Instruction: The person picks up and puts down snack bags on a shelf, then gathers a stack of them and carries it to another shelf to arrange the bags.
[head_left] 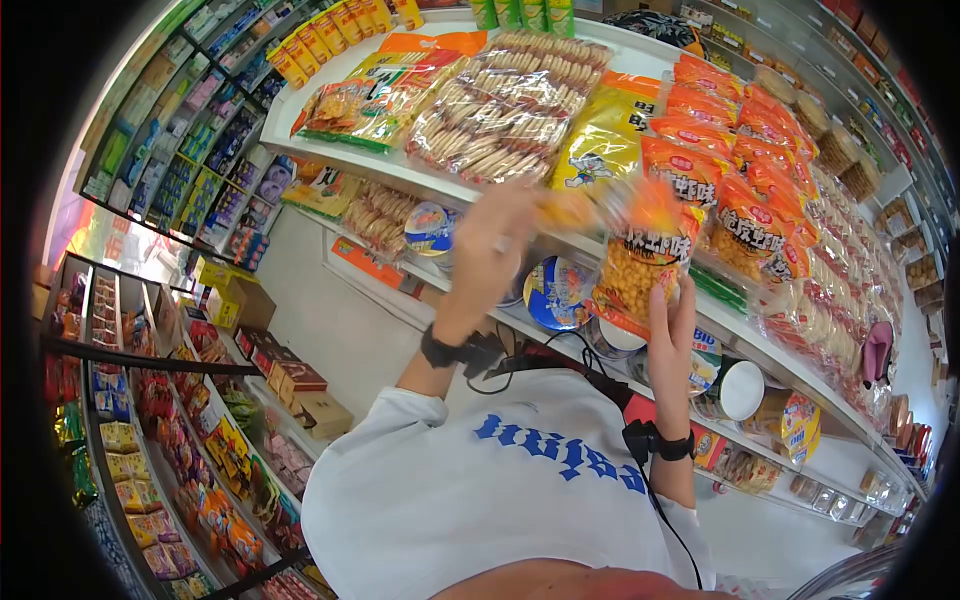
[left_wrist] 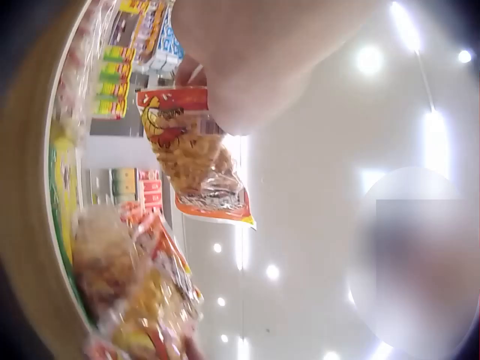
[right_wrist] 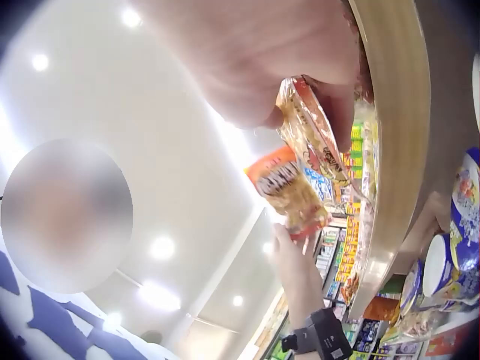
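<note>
My left hand (head_left: 492, 250) is raised over the front edge of the display shelf. It pinches an orange-topped snack bag (left_wrist: 187, 142), which is blurred in the head view and hangs at a tilt in the left wrist view. Lower and to the right, my right hand (head_left: 672, 335) grips another orange snack bag (head_left: 640, 265), its clear front full of yellow crunchy pieces. The thumb and fingers are at this bag's lower edge. In the right wrist view, the left hand's bag is beyond the right hand's.
More orange snack bags (head_left: 755, 225) are piled at the right of the display shelf (head_left: 350, 160). A yellow bag (head_left: 605, 130) and a large pack of stacked biscuits (head_left: 515, 95) lie further left. Blue-labelled tubs (head_left: 555, 290) stand on the lower shelf. Snack racks (head_left: 180, 430) line the left.
</note>
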